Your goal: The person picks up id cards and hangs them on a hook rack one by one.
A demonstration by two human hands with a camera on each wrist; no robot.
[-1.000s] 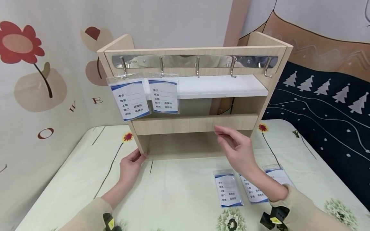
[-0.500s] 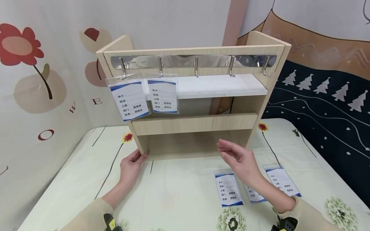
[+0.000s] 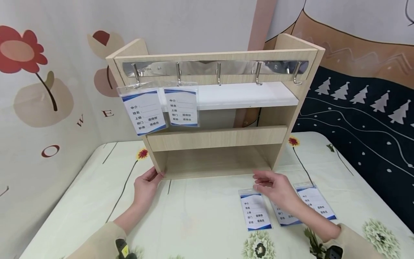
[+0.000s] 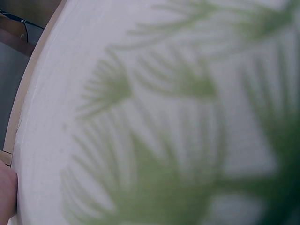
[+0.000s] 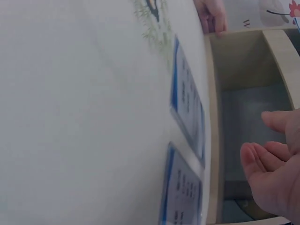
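A light wooden desktop shelf [image 3: 220, 138] stands on the covered table. My left hand [image 3: 147, 187] grips its lower left corner, thumb in front. In the left wrist view only a sliver of that hand [image 4: 7, 192] shows. My right hand [image 3: 279, 189] hovers with loosely bent fingers, holding nothing, just above a clear-sleeved name badge [image 3: 255, 211]. A second badge [image 3: 284, 215] lies partly hidden under this hand, and a third badge [image 3: 316, 202] lies to its right. Two more badges, a tilted one [image 3: 144, 112] and a straighter one [image 3: 181, 108], hang from the two leftmost hooks.
A shiny metal hook rail [image 3: 237, 67] runs across the shelf's top front, its three right hooks bare. Behind it sits a white shelf board [image 3: 247, 95]. The floral tablecloth [image 3: 200, 216] covers the table, with a printed curtain [image 3: 200, 25] behind.
My right hand has come down from in front of the shelf's middle bar to just above the loose badges. My left hand has stayed at the shelf's corner.
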